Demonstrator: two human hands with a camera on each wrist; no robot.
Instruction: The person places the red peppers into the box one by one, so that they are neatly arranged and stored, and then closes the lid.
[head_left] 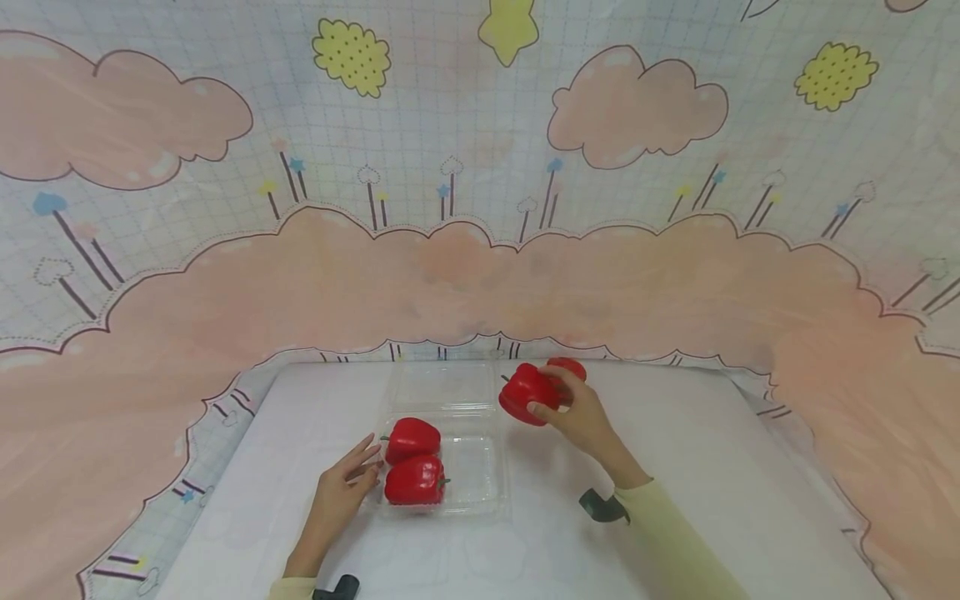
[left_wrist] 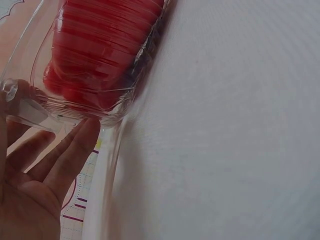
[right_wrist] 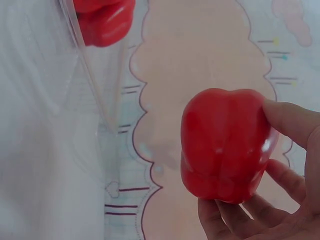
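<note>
My right hand [head_left: 581,417] holds a red bell pepper [head_left: 527,395] above the table, right of a clear plastic clamshell box [head_left: 480,510]. In the right wrist view the thumb lies on one side of this pepper [right_wrist: 225,145] and the fingers reach under it. Two more red bell peppers, an upper one [head_left: 412,441] and a lower one [head_left: 415,481], lie in the left half of the box base. Beside the box's left wall is my left hand [head_left: 341,496], its fingers extended. A fingertip [left_wrist: 90,129] meets the clear wall in the left wrist view.
Another red bell pepper [head_left: 567,367] sits at the table's back edge, partly behind the right hand. The clear lid [head_left: 442,387] lies folded back behind the base. A white cloth covers the table [head_left: 675,433], and a patterned curtain [head_left: 480,283] hangs behind it.
</note>
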